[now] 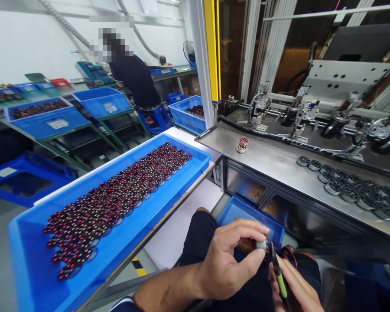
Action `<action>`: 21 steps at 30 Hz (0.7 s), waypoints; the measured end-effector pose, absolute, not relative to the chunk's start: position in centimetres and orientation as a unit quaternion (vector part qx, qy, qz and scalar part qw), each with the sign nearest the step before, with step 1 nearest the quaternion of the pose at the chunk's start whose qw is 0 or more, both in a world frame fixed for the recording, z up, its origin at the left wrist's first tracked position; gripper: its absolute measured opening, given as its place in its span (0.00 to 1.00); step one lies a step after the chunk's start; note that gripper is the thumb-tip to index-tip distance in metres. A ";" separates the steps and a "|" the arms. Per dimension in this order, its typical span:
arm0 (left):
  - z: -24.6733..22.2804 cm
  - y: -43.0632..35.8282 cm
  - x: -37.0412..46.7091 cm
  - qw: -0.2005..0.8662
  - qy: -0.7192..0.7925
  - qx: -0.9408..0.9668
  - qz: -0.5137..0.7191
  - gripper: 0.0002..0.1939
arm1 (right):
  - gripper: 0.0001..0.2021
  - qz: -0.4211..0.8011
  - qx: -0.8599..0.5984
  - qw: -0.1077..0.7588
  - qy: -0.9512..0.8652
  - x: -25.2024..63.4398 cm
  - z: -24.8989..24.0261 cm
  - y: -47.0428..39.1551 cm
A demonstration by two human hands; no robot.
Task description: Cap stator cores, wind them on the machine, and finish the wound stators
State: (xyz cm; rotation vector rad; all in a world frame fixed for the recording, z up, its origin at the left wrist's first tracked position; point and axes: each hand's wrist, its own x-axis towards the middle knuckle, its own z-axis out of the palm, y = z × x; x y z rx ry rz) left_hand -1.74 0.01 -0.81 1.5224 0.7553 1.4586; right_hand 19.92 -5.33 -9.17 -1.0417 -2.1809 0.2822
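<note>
My left hand (pixel 229 260) is closed, with thumb and fingers pinching a small motor part (pixel 261 245) that has a silvery rim. Its far side is partly hidden by the fingers. My right hand (pixel 297 286) grips pliers (pixel 281 282) with a green-and-black handle. Their dark, narrow tip points up close beside the motor part; whether it touches cannot be made out. Thin red and dark wires (pixel 290 251) loop just behind the right hand. Both hands are above my lap.
A long blue tray (pixel 185 184) on the left holds many copper-wound stators (pixel 117 203). Black rotor housings (pixel 347 186) line a metal ledge (pixel 273 167) before a machine. Two wound parts (pixel 242 146) sit there too. A blue bin (pixel 227 212) lies below. Another person (pixel 136 80) sits behind.
</note>
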 end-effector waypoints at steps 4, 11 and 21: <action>-0.8 0.0 -1.7 0.432 0.294 0.617 0.589 0.17 | 0.40 0.122 -0.395 0.352 -0.840 19.2 -8.1 -5.0; -0.5 -0.1 -1.6 0.411 0.284 0.637 0.587 0.17 | 0.39 0.150 -0.399 0.368 -0.827 18.8 -7.1 -4.9; -1.0 0.6 -2.3 0.380 0.259 0.675 0.578 0.12 | 0.34 0.277 -0.478 0.369 -0.748 20.2 -8.9 -5.4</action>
